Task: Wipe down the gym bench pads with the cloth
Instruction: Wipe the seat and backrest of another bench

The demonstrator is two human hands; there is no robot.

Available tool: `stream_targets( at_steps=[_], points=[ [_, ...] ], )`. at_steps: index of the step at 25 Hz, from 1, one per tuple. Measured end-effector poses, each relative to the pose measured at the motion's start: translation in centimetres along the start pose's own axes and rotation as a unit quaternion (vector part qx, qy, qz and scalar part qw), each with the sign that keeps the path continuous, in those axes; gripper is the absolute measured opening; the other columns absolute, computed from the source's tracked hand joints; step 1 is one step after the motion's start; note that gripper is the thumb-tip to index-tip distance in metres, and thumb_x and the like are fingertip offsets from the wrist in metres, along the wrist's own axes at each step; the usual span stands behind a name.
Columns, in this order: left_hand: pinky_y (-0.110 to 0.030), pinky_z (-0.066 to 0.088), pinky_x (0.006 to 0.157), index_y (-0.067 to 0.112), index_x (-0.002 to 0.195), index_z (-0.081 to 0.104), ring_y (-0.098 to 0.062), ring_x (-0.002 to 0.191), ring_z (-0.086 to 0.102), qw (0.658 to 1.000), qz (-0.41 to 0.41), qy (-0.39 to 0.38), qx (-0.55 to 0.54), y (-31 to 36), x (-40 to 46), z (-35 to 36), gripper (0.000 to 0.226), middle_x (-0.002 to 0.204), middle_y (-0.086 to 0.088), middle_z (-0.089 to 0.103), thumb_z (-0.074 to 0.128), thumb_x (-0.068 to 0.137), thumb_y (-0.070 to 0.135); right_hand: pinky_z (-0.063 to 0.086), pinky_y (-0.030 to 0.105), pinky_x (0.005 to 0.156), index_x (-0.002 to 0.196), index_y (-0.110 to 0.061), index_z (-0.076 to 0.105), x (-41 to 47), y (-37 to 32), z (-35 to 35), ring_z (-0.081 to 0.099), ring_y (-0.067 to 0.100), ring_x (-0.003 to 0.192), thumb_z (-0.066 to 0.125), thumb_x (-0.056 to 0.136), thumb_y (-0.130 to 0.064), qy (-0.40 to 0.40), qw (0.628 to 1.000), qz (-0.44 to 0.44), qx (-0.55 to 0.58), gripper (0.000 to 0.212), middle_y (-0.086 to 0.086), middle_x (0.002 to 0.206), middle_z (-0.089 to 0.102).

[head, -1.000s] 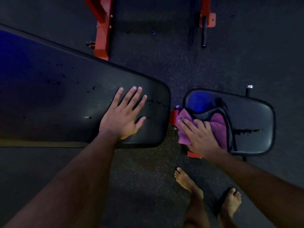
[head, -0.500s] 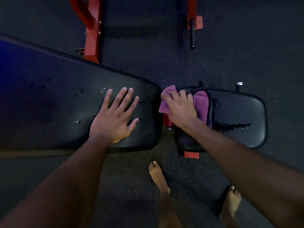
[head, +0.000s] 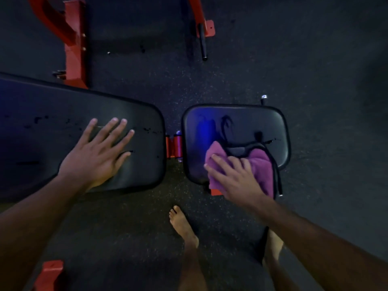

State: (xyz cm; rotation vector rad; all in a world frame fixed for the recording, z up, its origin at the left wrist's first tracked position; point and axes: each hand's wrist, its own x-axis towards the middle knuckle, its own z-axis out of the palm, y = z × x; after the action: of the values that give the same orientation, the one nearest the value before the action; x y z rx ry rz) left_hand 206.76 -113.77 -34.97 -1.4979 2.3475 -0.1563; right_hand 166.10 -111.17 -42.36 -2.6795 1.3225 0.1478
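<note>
A purple cloth (head: pixel 259 164) is pressed onto the small seat pad (head: pixel 237 124) at its 5 o'clock corner by the right hand (head: pixel 235 181), whose fingers (head: pixel 220 161) are laid fairly straight over it. The left hand (head: pixel 98 152) is spread flat, fingers open, on the long back pad (head: pixel 52 133) at 9 o'clock of the seat. A red frame joint (head: pixel 175 147) is seen between the pads. Bare feet (head: pixel 182 225) are planted on the floor at 6 o'clock.

- The long back pad (head: pixel 63 131) lay left of the red hinge (head: pixel 175 147) — a flat left hand (head: pixel 94 156) rested on it.
- The seat pad (head: pixel 241 124) lay right of the hinge — a purple cloth (head: pixel 260 164) sat on its near edge under the right hand (head: pixel 235 181).
- The speckled floor (head: pixel 315 70) carried both, with bare feet (head: pixel 182 225) near the hinge.
</note>
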Motion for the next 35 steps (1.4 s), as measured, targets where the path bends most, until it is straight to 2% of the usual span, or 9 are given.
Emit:
stream_targets(
  at_steps=[3,6,9,12,17,21,24,30,35],
  points=[
    [-0.061,0.014,0.126,0.015,0.159,0.037,-0.03,0.157,0.023,1.0,-0.015,-0.016,0.006,0.0,0.2,-0.4,0.066,0.169,-0.013,0.027,0.021,0.106,0.05,0.039,0.053,0.095,0.154,-0.032,0.036,4.1,0.9,0.6,0.041,0.034,0.124,0.07,0.08,-0.049,-0.005,1.0,-0.016,-0.024,0.084,0.007,0.161,0.034],
    [-0.052,0.027,0.12,0.012,0.156,0.042,-0.033,0.148,0.041,0.995,0.064,0.003,-0.072,5.2,3.2,-0.6,0.06,0.162,-0.016,0.041,0.027,0.105,0.041,0.037,0.052,0.095,0.156,-0.031,0.032,5.1,1.8,0.6,0.042,0.034,0.124,0.067,0.082,-0.051,0.008,1.0,-0.007,-0.023,0.085,0.008,0.162,0.03],
    [-0.043,0.01,0.131,0.019,0.164,0.005,-0.018,0.16,0.007,0.974,-0.011,-0.056,-0.219,14.6,10.7,-0.6,0.06,0.173,-0.003,0.007,0.014,0.11,0.044,0.04,0.047,0.09,0.155,-0.032,0.035,2.0,5.1,1.5,0.047,0.033,0.12,0.071,0.076,-0.048,0.011,0.999,-0.032,-0.002,0.088,0.007,0.159,0.037],
    [-0.046,-0.002,0.131,0.016,0.166,-0.003,-0.016,0.16,-0.01,0.928,-0.163,-0.05,-0.331,21.4,15.6,1.0,0.066,0.174,0.0,-0.009,0.013,0.11,0.047,0.044,0.046,0.081,0.145,-0.032,0.048,-0.9,11.1,1.8,0.052,0.034,0.108,0.083,0.068,-0.038,0.048,0.995,0.09,0.021,0.085,0.007,0.148,0.049],
    [-0.043,-0.006,0.13,0.015,0.167,0.004,-0.014,0.161,-0.006,0.921,-0.199,0.039,-0.333,23.8,15.5,4.0,0.068,0.175,0.0,-0.003,0.019,0.108,0.046,0.044,0.052,0.082,0.141,-0.02,0.055,-4.0,9.5,3.2,0.046,0.039,0.107,0.076,0.076,-0.027,0.115,0.936,0.316,0.103,0.069,0.016,0.144,0.047],
    [-0.045,0.0,0.13,0.012,0.166,0.011,-0.018,0.161,0.003,0.92,-0.203,0.055,-0.33,23.7,15.9,4.5,0.069,0.174,-0.003,0.005,0.025,0.105,0.042,0.05,0.055,0.083,0.143,-0.024,0.053,-1.4,0.2,3.5,0.047,0.035,0.111,0.091,0.051,-0.032,0.069,0.969,0.219,0.094,0.1,0.011,0.146,0.05],
    [-0.044,-0.001,0.13,0.012,0.166,0.011,-0.017,0.161,0.003,0.925,-0.204,0.057,-0.314,23.8,15.7,4.6,0.068,0.174,-0.003,0.004,0.024,0.105,0.041,0.044,0.05,0.09,0.142,-0.026,0.055,5.4,4.3,2.0,0.045,0.031,0.115,0.083,0.066,-0.032,0.085,0.982,0.153,0.072,0.081,0.006,0.148,0.05],
    [-0.042,-0.005,0.13,0.012,0.166,0.008,-0.017,0.161,0.0,0.923,-0.207,0.052,-0.321,23.9,15.6,4.0,0.069,0.175,-0.002,0.002,0.024,0.105,0.04,0.043,0.051,0.084,0.146,-0.028,0.05,-2.9,11.1,2.6,0.045,0.036,0.112,0.073,0.078,-0.027,0.127,0.943,0.297,0.085,0.072,0.002,0.154,0.043],
    [-0.044,-0.003,0.13,0.011,0.166,0.009,-0.018,0.161,0.003,0.924,-0.207,0.063,-0.315,24.0,15.7,4.3,0.07,0.175,-0.005,0.006,0.026,0.104,0.037,0.048,0.054,0.084,0.143,-0.025,0.056,-0.2,5.1,3.2,0.045,0.033,0.114,0.081,0.066,-0.024,0.11,0.981,0.146,0.058,0.081,0.001,0.154,0.041]
  ],
)
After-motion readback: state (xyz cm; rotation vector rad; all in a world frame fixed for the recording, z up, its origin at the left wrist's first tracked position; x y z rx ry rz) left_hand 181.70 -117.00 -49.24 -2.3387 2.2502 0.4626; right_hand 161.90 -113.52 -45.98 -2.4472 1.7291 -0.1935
